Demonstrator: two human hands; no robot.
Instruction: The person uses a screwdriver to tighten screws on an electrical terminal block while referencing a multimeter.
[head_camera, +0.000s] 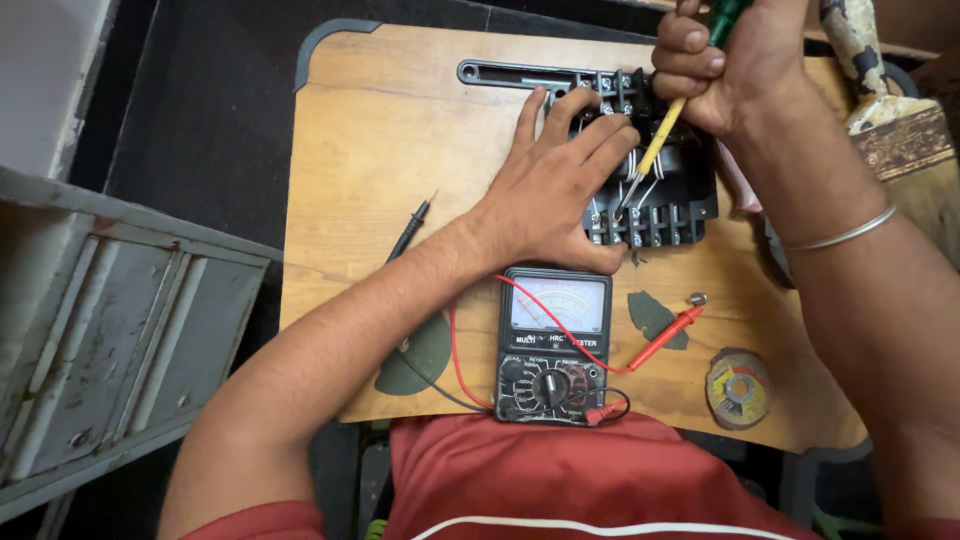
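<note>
Screwdriver (672, 118) tip hidden in black terminal block (655, 200), handle cut off.

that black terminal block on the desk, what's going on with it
A person's left hand lies flat on the black terminal block, steadying it on the wooden desk. The right hand grips a yellow-shafted screwdriver, its tip down among the white wires. An analog multimeter sits nearer the person, its red probe and black probe lying unused on the desk.

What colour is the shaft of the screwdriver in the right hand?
Yellow; the screwdriver shaft shows best in the head view, below the right hand.
</note>
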